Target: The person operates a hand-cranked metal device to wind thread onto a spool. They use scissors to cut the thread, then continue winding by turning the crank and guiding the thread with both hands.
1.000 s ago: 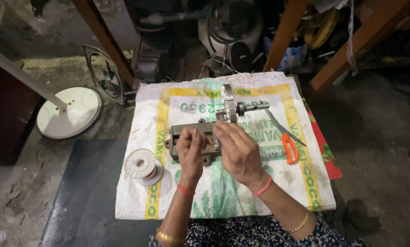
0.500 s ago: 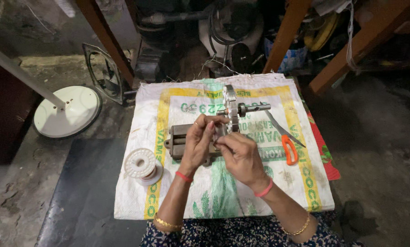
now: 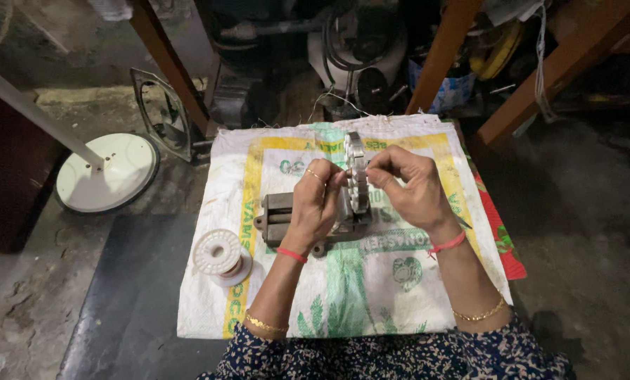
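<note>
White round fan base (image 3: 107, 172) on the floor, far left. White wire spool (image 3: 220, 255) at the left edge of the woven sack (image 3: 371, 295). Grey metal vise (image 3: 281, 214) mid-sack. Left hand (image 3: 316, 204), fingers curled shut, pinching the stator core's near side. Toothed metal stator core (image 3: 357, 172), upright on edge, in the vise. Right hand (image 3: 410, 186), fingertips closed on the core's rim
</note>
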